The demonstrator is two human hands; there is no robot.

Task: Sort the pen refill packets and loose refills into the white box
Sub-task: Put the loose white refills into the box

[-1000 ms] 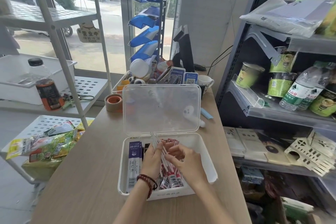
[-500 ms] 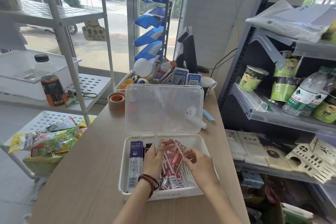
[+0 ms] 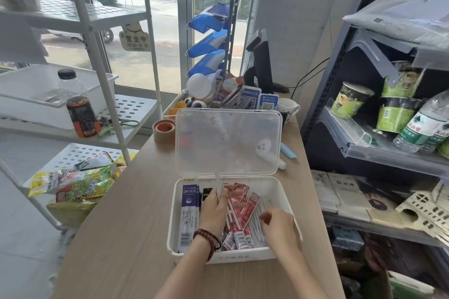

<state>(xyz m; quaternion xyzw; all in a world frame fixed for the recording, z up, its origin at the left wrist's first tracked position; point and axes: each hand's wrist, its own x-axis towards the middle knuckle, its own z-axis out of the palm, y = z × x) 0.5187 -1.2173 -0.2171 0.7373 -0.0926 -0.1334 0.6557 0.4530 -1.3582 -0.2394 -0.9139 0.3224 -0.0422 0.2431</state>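
In the open white plastic box (image 3: 283,192) on the wooden bench (image 3: 121,226), left hand (image 3: 213,209) is gripping thin clear loose refills (image 3: 217,183) beside glossy red refill packets (image 3: 243,211), right hand (image 3: 279,228) hovering with grip unclear; light, slippery, bendy stock, probably wanting mid-length pinching.

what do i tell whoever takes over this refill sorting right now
Left hand: in the white box, gripping a few clear refills upright.
Right hand: fingers curled on the loose refills at the box's right; grip unclear.
Purple packets left, red packets middle.
Done: every visible refill is in the box.
Left: lay down the held ones, straighten the red packets.
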